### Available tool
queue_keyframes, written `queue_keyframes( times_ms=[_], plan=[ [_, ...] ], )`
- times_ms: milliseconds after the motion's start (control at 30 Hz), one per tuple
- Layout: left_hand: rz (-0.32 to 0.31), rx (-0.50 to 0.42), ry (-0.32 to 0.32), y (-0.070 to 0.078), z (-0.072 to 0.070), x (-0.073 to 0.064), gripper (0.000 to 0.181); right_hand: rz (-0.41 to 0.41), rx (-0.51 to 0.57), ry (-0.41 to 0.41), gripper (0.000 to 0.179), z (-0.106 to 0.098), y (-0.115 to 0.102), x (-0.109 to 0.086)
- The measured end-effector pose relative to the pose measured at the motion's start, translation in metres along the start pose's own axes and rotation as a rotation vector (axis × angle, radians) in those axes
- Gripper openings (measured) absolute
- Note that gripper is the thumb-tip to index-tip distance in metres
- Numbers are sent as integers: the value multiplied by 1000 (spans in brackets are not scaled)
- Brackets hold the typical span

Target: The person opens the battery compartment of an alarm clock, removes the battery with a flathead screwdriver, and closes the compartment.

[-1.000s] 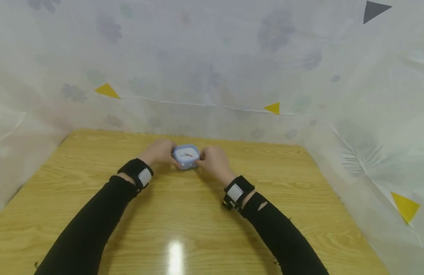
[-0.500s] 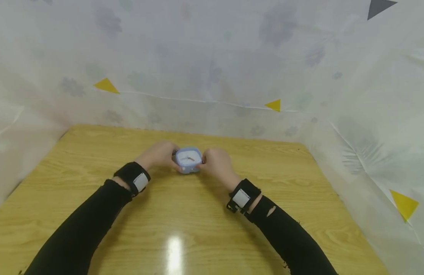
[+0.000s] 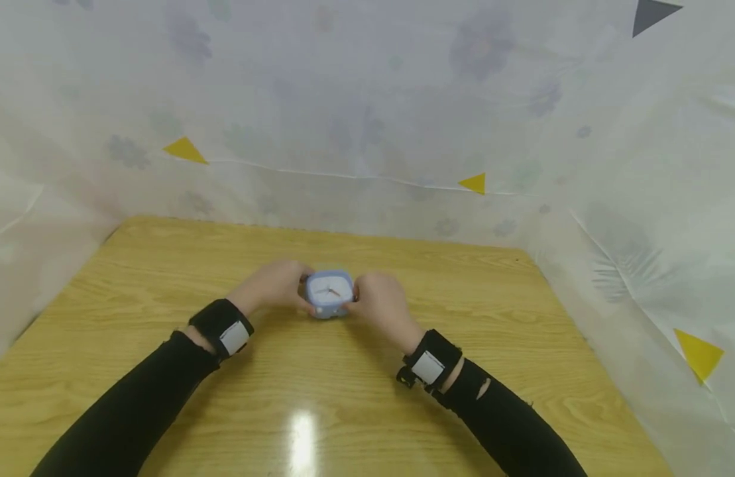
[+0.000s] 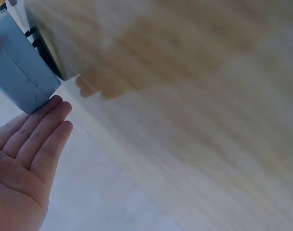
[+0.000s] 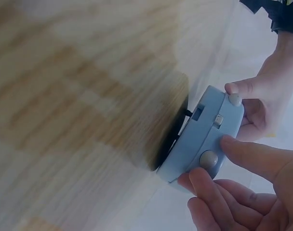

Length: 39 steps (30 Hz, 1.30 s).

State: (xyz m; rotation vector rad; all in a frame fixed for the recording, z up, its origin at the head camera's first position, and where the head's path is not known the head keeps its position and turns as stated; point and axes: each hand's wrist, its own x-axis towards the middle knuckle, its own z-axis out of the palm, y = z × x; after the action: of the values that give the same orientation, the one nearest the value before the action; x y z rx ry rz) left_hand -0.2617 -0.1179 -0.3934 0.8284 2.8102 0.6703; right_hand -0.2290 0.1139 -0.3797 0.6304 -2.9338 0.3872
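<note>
A small light-blue alarm clock (image 3: 329, 293) with a white dial faces up toward the head camera, near the middle of the wooden table (image 3: 319, 371). My left hand (image 3: 276, 286) holds its left side, the thumb at the front; in the left wrist view the other fingers (image 4: 45, 130) lie fairly straight against the blue casing (image 4: 23, 65). On the opposite side, my right hand (image 3: 382, 301) pinches the clock between thumb and curled fingers. Round knobs on the casing (image 5: 204, 139) show in the right wrist view, with small black feet at or close to the tabletop.
Pale floral sheeting (image 3: 355, 99) hangs behind the table and along both sides. Yellow triangles (image 3: 473, 183) and one dark triangle (image 3: 653, 16) are on it. The glossy tabletop reflects a bright light (image 3: 302, 440) near the front.
Both hands have brought the clock toward me and slightly to the right, keeping hold of its two sides. The forearms have drawn back and spread a little.
</note>
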Motion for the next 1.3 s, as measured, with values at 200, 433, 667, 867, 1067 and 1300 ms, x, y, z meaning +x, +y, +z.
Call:
queue_keyframes(
  times_ms=[200,433,667,867,1067,1300],
  plan=[
    [19,9,-2,7,2,-9,70,16,37,-21,43,-3,-5,-11],
    [38,45,-26,15,2,-18,72,21,49,-29,25,-5,-9,-23],
    [29,29,-22,17,3,-27,71,6,54,-51,22,-11,-15,-31],
    [48,30,-23,21,6,-36,70,-8,58,-61,22,-11,-17,-41],
    [61,35,-24,26,11,-46,71,-21,65,-76,24,-11,-20,-52],
    [56,27,-17,33,16,-57,73,-72,44,-52,23,-14,-21,-67]
  ],
)
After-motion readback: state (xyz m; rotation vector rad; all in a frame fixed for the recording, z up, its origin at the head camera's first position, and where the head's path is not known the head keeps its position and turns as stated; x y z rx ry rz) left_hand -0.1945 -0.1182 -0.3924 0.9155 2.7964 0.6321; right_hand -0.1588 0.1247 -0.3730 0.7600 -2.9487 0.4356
